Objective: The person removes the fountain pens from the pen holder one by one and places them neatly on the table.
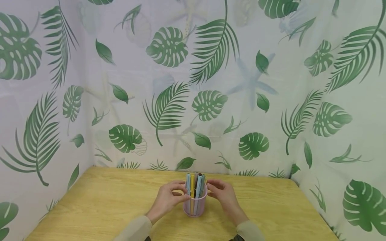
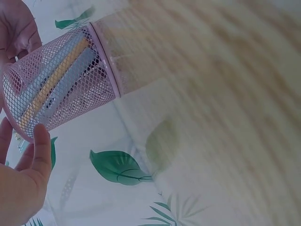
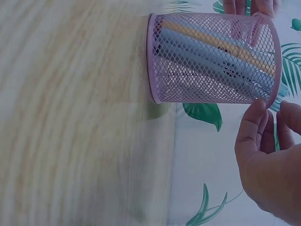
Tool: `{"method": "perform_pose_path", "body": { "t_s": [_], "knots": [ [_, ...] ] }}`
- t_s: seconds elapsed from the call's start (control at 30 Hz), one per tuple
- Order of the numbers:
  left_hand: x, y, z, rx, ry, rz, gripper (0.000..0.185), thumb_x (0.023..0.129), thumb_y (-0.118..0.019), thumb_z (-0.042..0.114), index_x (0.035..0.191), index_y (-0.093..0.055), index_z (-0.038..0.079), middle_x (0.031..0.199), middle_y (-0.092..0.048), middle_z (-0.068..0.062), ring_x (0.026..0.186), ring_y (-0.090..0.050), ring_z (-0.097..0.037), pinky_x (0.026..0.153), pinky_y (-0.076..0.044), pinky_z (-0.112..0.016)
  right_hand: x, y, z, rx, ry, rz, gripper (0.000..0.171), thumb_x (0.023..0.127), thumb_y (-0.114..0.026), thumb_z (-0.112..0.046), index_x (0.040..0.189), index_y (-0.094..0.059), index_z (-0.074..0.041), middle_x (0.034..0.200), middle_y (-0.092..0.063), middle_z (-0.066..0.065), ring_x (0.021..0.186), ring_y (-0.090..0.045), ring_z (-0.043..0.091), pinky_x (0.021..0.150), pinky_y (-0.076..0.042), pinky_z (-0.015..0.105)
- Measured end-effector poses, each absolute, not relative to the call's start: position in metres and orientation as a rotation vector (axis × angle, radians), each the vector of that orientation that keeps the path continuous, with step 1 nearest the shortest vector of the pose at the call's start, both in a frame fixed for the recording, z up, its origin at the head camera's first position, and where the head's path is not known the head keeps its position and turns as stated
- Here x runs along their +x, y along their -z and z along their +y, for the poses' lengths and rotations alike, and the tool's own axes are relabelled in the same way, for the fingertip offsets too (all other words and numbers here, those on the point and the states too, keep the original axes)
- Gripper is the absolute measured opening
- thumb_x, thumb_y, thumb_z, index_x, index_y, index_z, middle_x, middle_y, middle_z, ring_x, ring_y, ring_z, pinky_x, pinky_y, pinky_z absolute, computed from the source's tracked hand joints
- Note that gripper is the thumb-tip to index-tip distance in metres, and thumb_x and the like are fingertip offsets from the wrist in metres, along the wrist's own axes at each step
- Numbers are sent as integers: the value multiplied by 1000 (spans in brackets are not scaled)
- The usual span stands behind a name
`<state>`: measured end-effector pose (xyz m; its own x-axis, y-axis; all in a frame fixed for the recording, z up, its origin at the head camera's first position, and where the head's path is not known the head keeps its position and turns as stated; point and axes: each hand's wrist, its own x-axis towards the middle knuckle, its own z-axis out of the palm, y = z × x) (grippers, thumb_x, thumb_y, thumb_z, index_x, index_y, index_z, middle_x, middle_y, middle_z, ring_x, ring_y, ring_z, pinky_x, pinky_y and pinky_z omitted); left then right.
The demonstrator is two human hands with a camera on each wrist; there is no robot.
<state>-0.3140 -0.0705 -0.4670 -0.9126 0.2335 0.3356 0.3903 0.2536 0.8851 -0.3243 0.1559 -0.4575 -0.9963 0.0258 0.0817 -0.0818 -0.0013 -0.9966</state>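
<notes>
A pink wire-mesh pen holder (image 1: 193, 211) stands upright on the wooden tabletop. Several pens, light blue (image 1: 199, 184), yellow (image 1: 192, 189) and dark, lean inside it with their ends above the rim. From the left, my left hand (image 1: 169, 198) holds the holder near its rim, thumb in front and fingers bent behind. On the opposite side my right hand (image 1: 223, 195) holds it by the rim, thumb and forefinger curled. The left wrist view shows the left fingers (image 2: 41, 141) at the mesh by the rim. In the right wrist view the right fingers (image 3: 254, 115) meet the rim beside the pen ends.
The yellowish wooden table (image 1: 114, 201) spreads to both sides of the holder. White curtains (image 1: 187, 147) with green leaf prints hang along its back, left and right edges. Light sleeves (image 1: 137, 229) cover both forearms.
</notes>
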Motion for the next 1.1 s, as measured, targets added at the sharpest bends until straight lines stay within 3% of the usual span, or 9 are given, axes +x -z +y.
{"method": "perform_pose_path", "body": {
  "t_s": [0.17,0.33,0.7,0.97,1.1],
  "knots": [
    [-316,468,-70,-594,1723,-2383,16,80,-82,18,85,-73,5,130,-63,-15,120,-60,-36,82,-60,-21,-329,458,155,81,-2111,-2200,28,92,-67,-7,116,-64,9,112,-70,18,91,-68,14,79,-63,35],
    [-318,466,-70,-602,1718,-2384,15,79,-83,18,82,-72,8,129,-64,-15,118,-62,-35,83,-61,-25,-334,457,156,94,-2072,-2198,30,92,-68,-9,117,-63,7,114,-69,18,93,-67,13,79,-63,31],
    [-316,463,-71,-625,1709,-2389,13,79,-82,18,80,-72,10,129,-64,-17,118,-62,-35,83,-62,-26,-340,456,154,185,-2037,-2231,38,91,-71,-12,126,-62,-1,126,-64,19,109,-64,24,87,-61,35],
    [-317,461,-73,-672,1658,-2398,11,81,-81,17,80,-71,12,129,-64,-19,117,-63,-36,80,-62,-25,-345,455,150,187,-1990,-2271,40,90,-72,-13,127,-62,-3,125,-64,19,108,-65,24,87,-61,41],
    [-316,461,-73,-672,1672,-2399,11,81,-81,18,80,-72,12,128,-65,-18,118,-63,-35,80,-62,-24,-346,456,149,193,-1984,-2278,39,90,-72,-12,126,-62,-4,125,-65,19,105,-65,23,85,-62,38]
  ]
}}
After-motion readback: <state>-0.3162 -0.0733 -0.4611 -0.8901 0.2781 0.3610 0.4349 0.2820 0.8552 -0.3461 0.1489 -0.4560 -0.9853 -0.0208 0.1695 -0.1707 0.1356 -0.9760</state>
